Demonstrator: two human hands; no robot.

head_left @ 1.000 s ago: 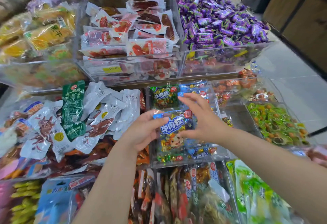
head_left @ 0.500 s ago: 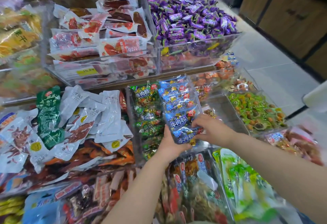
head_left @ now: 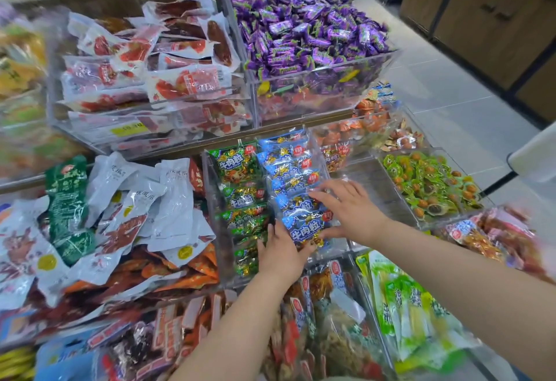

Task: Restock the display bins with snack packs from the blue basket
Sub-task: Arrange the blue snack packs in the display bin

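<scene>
A: Since you can see the whole stand, where do the snack packs sit?

B: Tiers of clear acrylic display bins (head_left: 391,58) fill the view. A narrow clear bin (head_left: 214,230) sits in the middle of the lower tier. Along its right side runs a row of shiny blue foil snack packs (head_left: 293,170), overlapping one behind another. Green foil snack packs (head_left: 240,200) lie stacked along its left side.

A: And the hands?

B: Both are at the nearest blue pack (head_left: 304,225), at the front of that row. The left hand (head_left: 279,252) holds its lower left corner, fingers (head_left: 270,230) up along the left edge and thumb bent under the bottom edge. The right hand (head_left: 352,212) is spread wide and grips nothing. Its straight fingers (head_left: 328,192) rest on the packs just behind, and its thumb touches the nearest pack's right edge.
</scene>
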